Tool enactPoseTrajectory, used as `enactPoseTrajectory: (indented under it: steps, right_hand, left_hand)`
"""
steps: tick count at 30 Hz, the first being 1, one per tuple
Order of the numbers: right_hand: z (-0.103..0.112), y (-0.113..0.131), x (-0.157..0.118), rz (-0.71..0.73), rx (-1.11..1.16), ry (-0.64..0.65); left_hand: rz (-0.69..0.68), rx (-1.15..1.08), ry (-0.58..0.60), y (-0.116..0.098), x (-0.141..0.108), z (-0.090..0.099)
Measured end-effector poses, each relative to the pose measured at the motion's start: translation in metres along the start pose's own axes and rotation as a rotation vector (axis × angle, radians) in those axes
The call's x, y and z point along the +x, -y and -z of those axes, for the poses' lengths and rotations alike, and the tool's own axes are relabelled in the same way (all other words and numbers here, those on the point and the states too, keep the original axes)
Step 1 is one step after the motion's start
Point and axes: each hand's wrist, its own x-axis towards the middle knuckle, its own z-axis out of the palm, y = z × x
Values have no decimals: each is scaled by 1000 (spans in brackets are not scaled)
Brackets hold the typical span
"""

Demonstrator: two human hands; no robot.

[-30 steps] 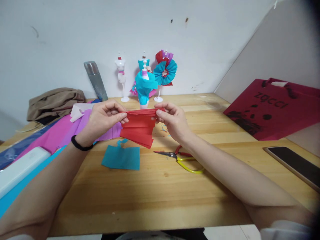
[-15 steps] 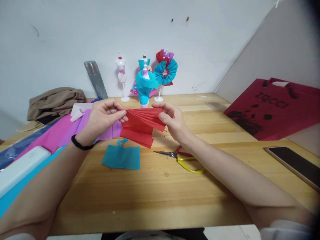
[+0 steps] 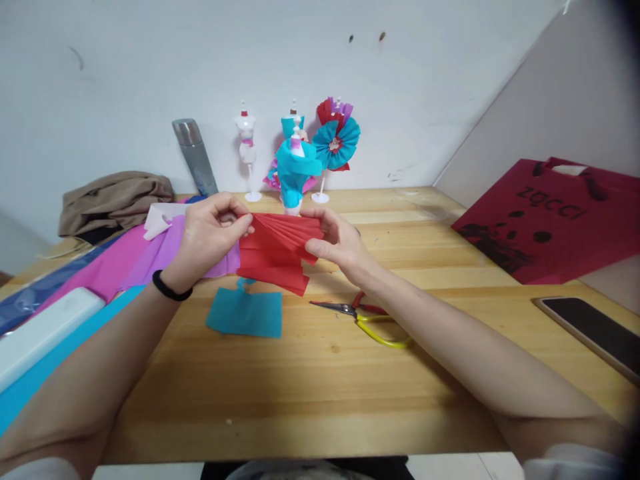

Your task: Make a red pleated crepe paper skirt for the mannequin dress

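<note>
1. The pleated red sheet hangs near the frame's centre.
2. My left hand pinches its gathered upper-left corner.
3. My right hand, loosely curved, grips the fanned edge.
4. Scissors lie below, right of centre.

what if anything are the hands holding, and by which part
The red sheet: the left hand pinches its gathered upper left corner, the right hand holds the fanned pleats at its right end.

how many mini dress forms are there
4: the white form on the left, the blue-draped form in the middle, the teal-topped form partly hidden behind it, and the flowered form on the right. No others show.
</note>
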Motion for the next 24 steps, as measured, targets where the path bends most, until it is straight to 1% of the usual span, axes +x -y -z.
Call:
enactPoseTrajectory:
  steps: [7,10,14,16,21,24]
  right_hand:
    - [-6,2,-4,-53,-47,-16]
    - [-7,3,-4,-49,-78,-28]
    - [-10,1,-4,-24,-8,-24]
    - [-12,-2,-5,-17,-6,-64]
    - [-13,-14,-7,5,-140,-224]
    - [-12,-17,-6,24,-170,-265]
  left_hand:
    - [111,9,-23,-11,0,3]
    - [126,-31,-28,-10,1,5]
    - [127,-41,-13,-9,1,6]
    - [124,-37,-21,-10,1,6]
    - [119,-45,-28,-10,2,5]
    - [119,-53,-16,-9,2,6]
